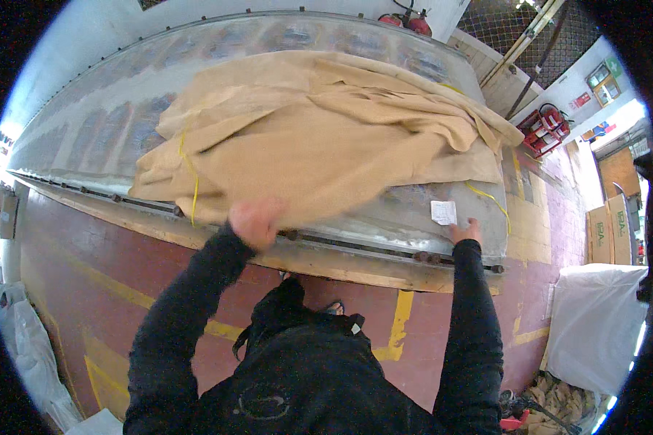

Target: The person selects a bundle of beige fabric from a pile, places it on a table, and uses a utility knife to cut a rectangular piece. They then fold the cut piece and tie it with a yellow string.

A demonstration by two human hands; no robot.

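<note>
A large tan sheet, a leather hide by its look (pixel 290 156), lies in loose folds across a long grey metal-topped table (pixel 80 170). My left hand (pixel 257 223) is at the hide's near edge, smeared by motion, so its grip cannot be made out. To the right, my right hand (pixel 466 232) rests at the tabletop's near side with thumb and finger apart. It is beside the lower right corner of a small white paper slip (pixel 443 212), which lies flat. Yellow cord (pixel 195 181) runs over the hide's left part, and another yellow cord (pixel 492 197) lies near the right end.
A dark rail with knobs (pixel 326 245) runs along the table's near edge above a wooden board. Fire extinguishers (pixel 548 130) stand beyond the right end. Cardboard boxes (pixel 609 230) and a white-covered stack (pixel 595 312) are at the right. Plastic wrapping (pixel 29 348) lies at the left.
</note>
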